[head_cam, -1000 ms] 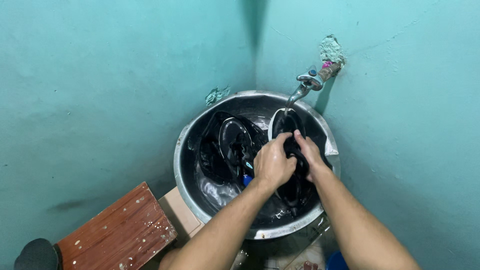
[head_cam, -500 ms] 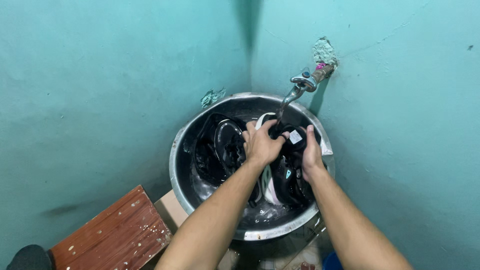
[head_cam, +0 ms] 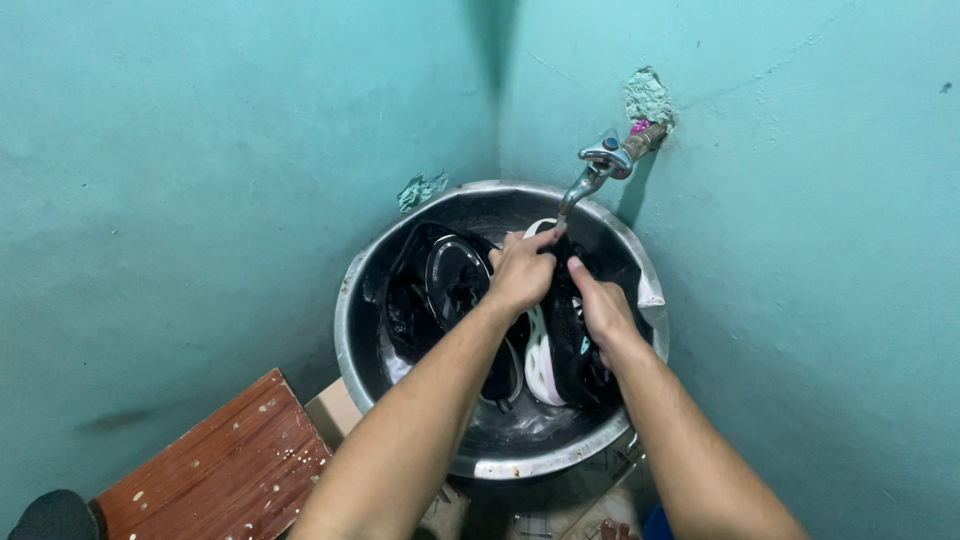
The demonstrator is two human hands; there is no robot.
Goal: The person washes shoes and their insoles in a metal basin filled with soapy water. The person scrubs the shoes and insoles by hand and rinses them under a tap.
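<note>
- Head view: left hand [head_cam: 522,272] and right hand [head_cam: 597,305] both clamp a black shoe [head_cam: 570,335] under the tap [head_cam: 597,165], over the basin [head_cam: 350,330].
- Shoe looks wet, slippery, soft-sided; firmest hold likely at sole and heel.

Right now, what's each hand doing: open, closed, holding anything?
Left hand: closed on the black shoe, under the tap.
Right hand: closed on the same shoe's side.

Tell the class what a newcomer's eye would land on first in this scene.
First, the two bare hands, left hand and right hand, gripping a black shoe with a white sole under the tap. They work over a round metal basin wedged in the corner of the teal walls. A worn wooden stool sits lower left.
</note>
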